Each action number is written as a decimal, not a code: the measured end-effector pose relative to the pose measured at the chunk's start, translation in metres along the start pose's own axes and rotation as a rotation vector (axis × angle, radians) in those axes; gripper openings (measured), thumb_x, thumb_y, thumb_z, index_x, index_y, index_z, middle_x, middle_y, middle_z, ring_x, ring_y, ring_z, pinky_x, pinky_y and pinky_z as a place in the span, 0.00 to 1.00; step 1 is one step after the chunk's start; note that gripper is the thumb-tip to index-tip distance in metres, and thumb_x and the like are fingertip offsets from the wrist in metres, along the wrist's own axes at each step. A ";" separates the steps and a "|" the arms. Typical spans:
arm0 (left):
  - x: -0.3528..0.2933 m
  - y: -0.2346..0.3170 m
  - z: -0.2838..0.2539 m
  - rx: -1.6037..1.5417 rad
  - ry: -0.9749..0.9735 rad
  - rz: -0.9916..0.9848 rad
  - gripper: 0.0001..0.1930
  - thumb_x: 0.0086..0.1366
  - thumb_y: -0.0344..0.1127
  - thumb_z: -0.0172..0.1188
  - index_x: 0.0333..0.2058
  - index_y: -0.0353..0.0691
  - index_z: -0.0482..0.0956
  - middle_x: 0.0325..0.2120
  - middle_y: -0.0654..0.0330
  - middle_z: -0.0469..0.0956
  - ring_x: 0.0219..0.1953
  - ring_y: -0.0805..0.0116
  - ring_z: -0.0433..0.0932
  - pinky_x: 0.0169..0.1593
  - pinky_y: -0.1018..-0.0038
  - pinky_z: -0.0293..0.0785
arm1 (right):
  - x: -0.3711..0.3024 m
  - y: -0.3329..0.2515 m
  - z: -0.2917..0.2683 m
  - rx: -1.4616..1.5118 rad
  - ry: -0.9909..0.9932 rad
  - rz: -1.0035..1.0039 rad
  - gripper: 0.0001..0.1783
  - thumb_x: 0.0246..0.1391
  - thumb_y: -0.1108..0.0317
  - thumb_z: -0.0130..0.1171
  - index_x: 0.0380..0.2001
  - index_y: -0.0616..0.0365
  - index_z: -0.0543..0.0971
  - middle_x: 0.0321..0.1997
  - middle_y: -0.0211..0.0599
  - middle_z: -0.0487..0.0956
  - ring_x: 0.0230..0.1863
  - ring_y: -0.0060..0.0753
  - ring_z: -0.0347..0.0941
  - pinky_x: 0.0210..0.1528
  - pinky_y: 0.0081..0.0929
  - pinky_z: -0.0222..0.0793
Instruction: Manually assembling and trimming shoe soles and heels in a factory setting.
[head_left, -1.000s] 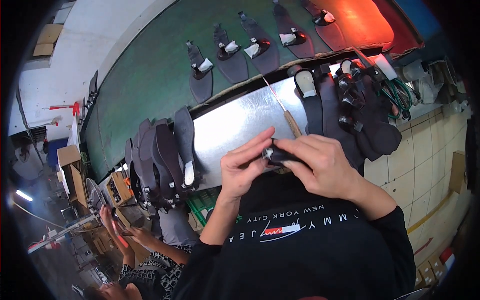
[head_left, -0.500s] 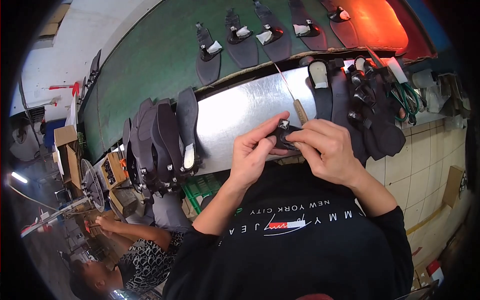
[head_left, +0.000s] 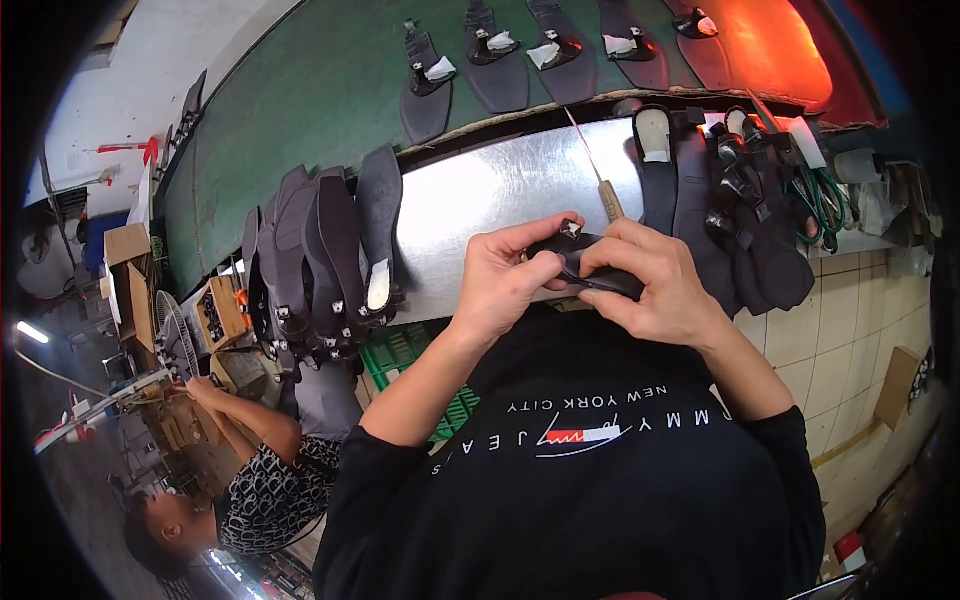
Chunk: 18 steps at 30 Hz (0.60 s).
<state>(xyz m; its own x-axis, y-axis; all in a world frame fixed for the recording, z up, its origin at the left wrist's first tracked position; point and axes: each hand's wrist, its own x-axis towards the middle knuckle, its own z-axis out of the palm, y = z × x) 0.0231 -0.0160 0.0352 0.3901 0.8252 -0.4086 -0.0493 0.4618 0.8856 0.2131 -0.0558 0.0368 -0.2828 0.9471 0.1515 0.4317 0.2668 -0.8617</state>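
Observation:
A black sandal upper (head_left: 584, 243) with a small silver ornament is held between both hands, close to my body at the near edge of the metal plate (head_left: 470, 170). My left hand (head_left: 500, 280) is closed on its left part, with the ornament by the fingertips. With thumb and fingers, my right hand (head_left: 660, 275) pinches the right part of the upper. Fingers cover much of the piece. Just beyond my right hand lies a thin pointed tool with a wooden handle (head_left: 611, 200).
Black sandal soles (head_left: 335, 225) are stacked left of the plate, more soles (head_left: 690, 220) to the right. Several sandals (head_left: 560, 70) line the green bench (head_left: 300, 130) under a red glow. A green crate (head_left: 385, 350) stands below. Another person (head_left: 265, 480) works at lower left.
The upper has turned in my hands, and its black right part now extends under my right fingers. Both hands stay closed on it. The other person's arms have shifted.

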 end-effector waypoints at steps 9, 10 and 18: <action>0.004 0.006 -0.006 -0.073 -0.019 -0.059 0.21 0.52 0.17 0.51 0.46 0.31 0.76 0.43 0.53 0.78 0.33 0.72 0.80 0.30 0.83 0.79 | -0.001 0.006 0.008 -0.159 0.132 -0.203 0.11 0.34 0.71 0.65 0.27 0.51 0.77 0.27 0.32 0.71 0.26 0.36 0.72 0.25 0.30 0.67; 0.003 0.006 -0.009 -0.143 -0.028 -0.135 0.20 0.52 0.18 0.51 0.46 0.31 0.77 0.42 0.54 0.78 0.31 0.72 0.80 0.29 0.83 0.80 | 0.000 0.008 0.009 -0.197 0.159 -0.269 0.12 0.34 0.71 0.65 0.27 0.51 0.77 0.26 0.33 0.70 0.25 0.35 0.71 0.24 0.29 0.66; 0.000 0.005 -0.013 -0.421 -0.142 -0.338 0.26 0.54 0.24 0.50 0.54 0.29 0.66 0.48 0.51 0.74 0.30 0.70 0.80 0.25 0.84 0.77 | -0.002 0.000 0.016 -0.227 0.303 -0.400 0.10 0.38 0.67 0.65 0.28 0.51 0.78 0.27 0.35 0.70 0.24 0.35 0.70 0.24 0.28 0.66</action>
<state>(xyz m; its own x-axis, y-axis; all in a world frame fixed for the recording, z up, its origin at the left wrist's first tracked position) 0.0112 -0.0096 0.0372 0.5665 0.5702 -0.5950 -0.2519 0.8072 0.5338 0.2004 -0.0608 0.0285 -0.2186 0.7638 0.6073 0.5247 0.6168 -0.5868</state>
